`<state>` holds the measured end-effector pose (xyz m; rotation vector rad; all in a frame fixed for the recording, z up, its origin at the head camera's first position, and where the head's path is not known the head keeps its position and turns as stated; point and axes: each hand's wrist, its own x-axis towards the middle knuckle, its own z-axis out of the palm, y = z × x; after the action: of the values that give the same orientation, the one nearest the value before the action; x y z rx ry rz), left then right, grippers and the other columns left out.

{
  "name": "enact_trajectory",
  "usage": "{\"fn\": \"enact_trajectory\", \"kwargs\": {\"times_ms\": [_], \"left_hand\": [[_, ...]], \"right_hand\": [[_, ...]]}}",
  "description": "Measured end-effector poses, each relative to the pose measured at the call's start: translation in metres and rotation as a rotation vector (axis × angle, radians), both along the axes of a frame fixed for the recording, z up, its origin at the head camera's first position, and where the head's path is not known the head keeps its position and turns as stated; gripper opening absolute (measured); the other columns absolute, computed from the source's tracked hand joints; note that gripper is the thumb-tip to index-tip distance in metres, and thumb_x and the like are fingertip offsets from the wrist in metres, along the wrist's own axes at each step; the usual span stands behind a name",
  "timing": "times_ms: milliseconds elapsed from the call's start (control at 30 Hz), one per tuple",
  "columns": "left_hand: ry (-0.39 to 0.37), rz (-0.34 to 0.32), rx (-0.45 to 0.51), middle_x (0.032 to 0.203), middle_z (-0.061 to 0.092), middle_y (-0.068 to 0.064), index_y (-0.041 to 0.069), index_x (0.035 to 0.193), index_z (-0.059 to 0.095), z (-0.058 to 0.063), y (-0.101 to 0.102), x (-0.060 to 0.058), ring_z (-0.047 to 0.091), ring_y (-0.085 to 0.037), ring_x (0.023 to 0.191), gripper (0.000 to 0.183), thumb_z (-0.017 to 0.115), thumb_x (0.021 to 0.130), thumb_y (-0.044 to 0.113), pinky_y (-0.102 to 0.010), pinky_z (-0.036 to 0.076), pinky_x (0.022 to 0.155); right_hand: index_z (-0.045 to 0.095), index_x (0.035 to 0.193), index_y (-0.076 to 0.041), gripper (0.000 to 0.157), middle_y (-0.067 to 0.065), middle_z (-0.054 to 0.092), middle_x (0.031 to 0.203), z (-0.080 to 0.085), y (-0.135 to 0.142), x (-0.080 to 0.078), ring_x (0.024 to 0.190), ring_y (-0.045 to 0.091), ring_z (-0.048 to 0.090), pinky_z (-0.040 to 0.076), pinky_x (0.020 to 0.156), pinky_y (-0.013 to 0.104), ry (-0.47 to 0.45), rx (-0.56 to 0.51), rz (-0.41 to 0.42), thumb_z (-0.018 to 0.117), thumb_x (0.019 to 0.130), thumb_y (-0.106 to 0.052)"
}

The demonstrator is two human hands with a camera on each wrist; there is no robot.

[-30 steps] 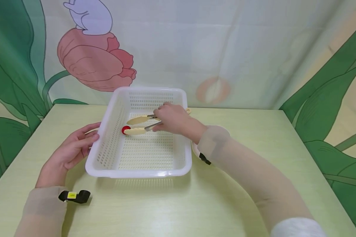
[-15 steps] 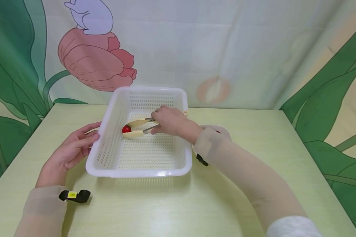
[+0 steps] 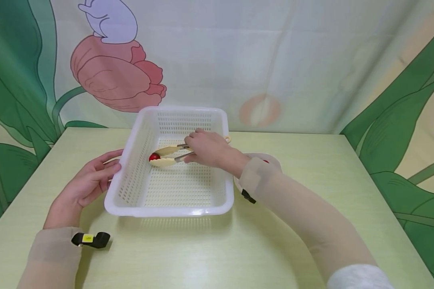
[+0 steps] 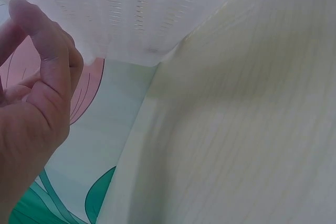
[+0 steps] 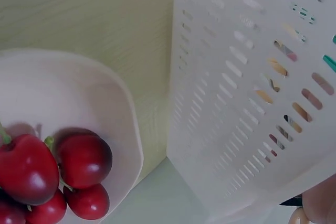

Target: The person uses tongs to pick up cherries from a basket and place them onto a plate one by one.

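Note:
My right hand (image 3: 209,149) reaches over the white perforated basket (image 3: 170,211) and grips a pair of tongs (image 3: 163,162) with cream tips and metal arms. Between the tong tips, near the basket's left wall, lies a small red cherry (image 3: 154,157). Fingertips of my left hand (image 3: 88,178) touch the basket's left rim, the fingers loosely bent. In the left wrist view that hand (image 4: 44,87) is beside the basket's outer wall (image 4: 131,9). The right wrist view shows the basket's other side (image 5: 220,87), with the tongs glimpsed through its slots.
A pale bowl (image 5: 123,85) with several dark red, green-stemmed cherries (image 5: 84,158) stands right of the basket, partly under my right forearm in the head view. Pale wood tabletop (image 3: 188,257) lies in front. A printed curtain (image 3: 311,72) hangs behind the table.
My right hand has dropped slightly, and the tong tips now lie on either side of the cherry, which was partly behind the lower tip before. The left hand and basket stay put.

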<state>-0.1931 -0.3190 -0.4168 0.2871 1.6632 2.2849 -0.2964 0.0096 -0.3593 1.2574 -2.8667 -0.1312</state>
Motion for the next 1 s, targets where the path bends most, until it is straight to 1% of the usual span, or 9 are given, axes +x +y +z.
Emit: {"fn": "enact_trajectory", "kwargs": {"times_ms": [167, 433, 567, 800, 1000], "left_hand": [[0.001, -0.002, -0.002, 0.126, 0.069, -0.004, 0.017, 0.143, 0.05, 0.0, 0.0, -0.001, 0.072, -0.022, 0.105, 0.038, 0.046, 0.108, 0.002, -0.038, 0.059, 0.086], [-0.001, 0.002, -0.011, 0.126, 0.069, -0.003, 0.017, 0.144, 0.049, 0.001, -0.001, 0.0, 0.072, -0.022, 0.105, 0.038, 0.047, 0.108, 0.002, -0.037, 0.058, 0.087], [0.001, 0.007, -0.022, 0.125, 0.07, -0.003, 0.017, 0.143, 0.049, 0.002, 0.0, 0.0, 0.072, -0.022, 0.104, 0.038, 0.048, 0.108, 0.002, -0.037, 0.059, 0.087], [0.0, 0.003, -0.022, 0.124, 0.07, -0.003, 0.016, 0.143, 0.05, 0.003, 0.0, 0.0, 0.073, -0.022, 0.103, 0.038, 0.048, 0.108, 0.002, -0.036, 0.059, 0.086], [0.006, 0.0, -0.013, 0.124, 0.07, -0.004, 0.016, 0.143, 0.05, 0.002, 0.0, 0.0, 0.073, -0.022, 0.103, 0.038, 0.048, 0.108, 0.001, -0.036, 0.059, 0.086]], "right_hand": [[0.066, 0.12, -0.012, 0.046, -0.003, 0.065, 0.108, 0.001, 0.006, 0.002, 0.099, 0.016, 0.055, 0.052, 0.076, 0.029, 0.005, -0.014, 0.001, 0.067, 0.097, -0.053], [0.064, 0.126, -0.011, 0.05, -0.001, 0.065, 0.117, 0.005, 0.016, 0.005, 0.113, 0.019, 0.055, 0.055, 0.079, 0.033, 0.001, -0.084, -0.019, 0.067, 0.097, -0.052], [0.063, 0.13, -0.011, 0.052, 0.001, 0.065, 0.122, 0.006, 0.021, 0.007, 0.116, 0.02, 0.054, 0.055, 0.081, 0.034, -0.008, -0.11, -0.03, 0.067, 0.098, -0.052], [0.062, 0.134, -0.009, 0.057, 0.002, 0.064, 0.126, 0.008, 0.034, 0.009, 0.113, 0.021, 0.054, 0.054, 0.083, 0.034, -0.02, -0.176, -0.04, 0.065, 0.098, -0.053], [0.062, 0.135, -0.007, 0.059, 0.005, 0.064, 0.13, 0.011, 0.049, 0.01, 0.117, 0.023, 0.054, 0.054, 0.088, 0.034, -0.023, -0.251, -0.035, 0.066, 0.098, -0.052]]}}
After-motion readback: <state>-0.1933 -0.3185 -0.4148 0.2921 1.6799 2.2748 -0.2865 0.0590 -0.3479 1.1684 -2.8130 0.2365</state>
